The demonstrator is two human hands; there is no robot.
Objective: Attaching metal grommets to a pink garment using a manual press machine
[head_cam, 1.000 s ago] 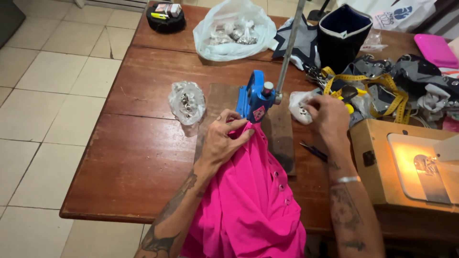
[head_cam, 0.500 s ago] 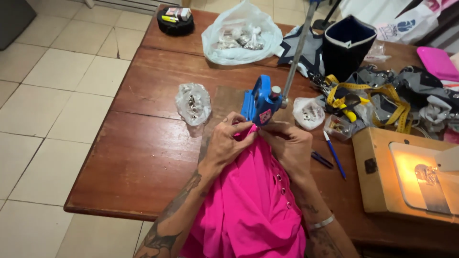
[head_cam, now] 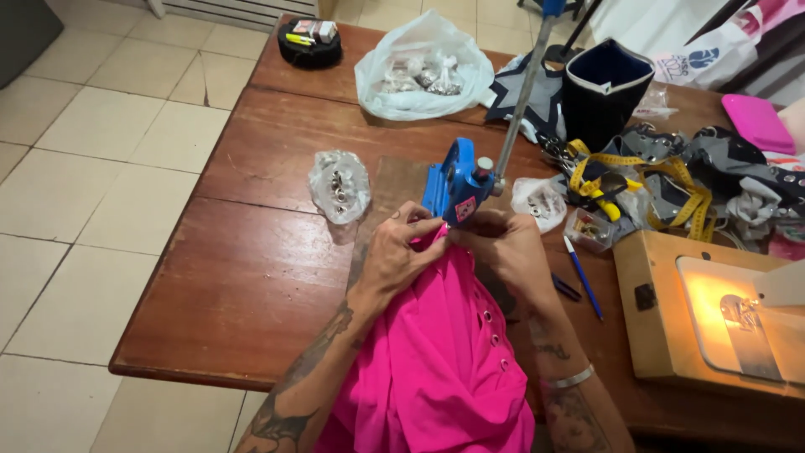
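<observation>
**Both hands holding pink fabric at the blue press**

The person is gripping a bright pink cloth garment (head_cam: 436, 361) with both hands at the base of a blue metal hand press (head_cam: 457, 189) with a long grey lever (head_cam: 521, 92). The left hand (head_cam: 398, 256) is closing its fingers over the upper edge of the garment, thumb and fingers pinching the fabric just below the press. The right hand (head_cam: 507, 247) is curling around the same edge from the other side, fingertips pressing together at the press mouth; whether it is also pinching a small metal part there cannot be told. The two hands are nearly touching each other.

The garment is lying on the brown wooden table (head_cam: 251, 277), running from the press down toward the person's lap. A row of small metal eyelets (head_cam: 495, 340) is showing along its right edge.

Surroundings:
- A small clear plastic bag of metal fittings (head_cam: 338, 184) is sitting on the table left of the press, apart from the left hand.
- A second small clear bag (head_cam: 538, 201) is lying just right of the press, near the right hand.
- A blue pen (head_cam: 583, 277) is lying right of the right forearm.
- A yellow measuring tape (head_cam: 646, 168) is trailing over grey fabric pieces farther right.
- A large white plastic bag (head_cam: 419, 71) is resting at the far side of the table.
- A lit sewing machine in a wooden case (head_cam: 713, 310) is standing at the right edge.
</observation>
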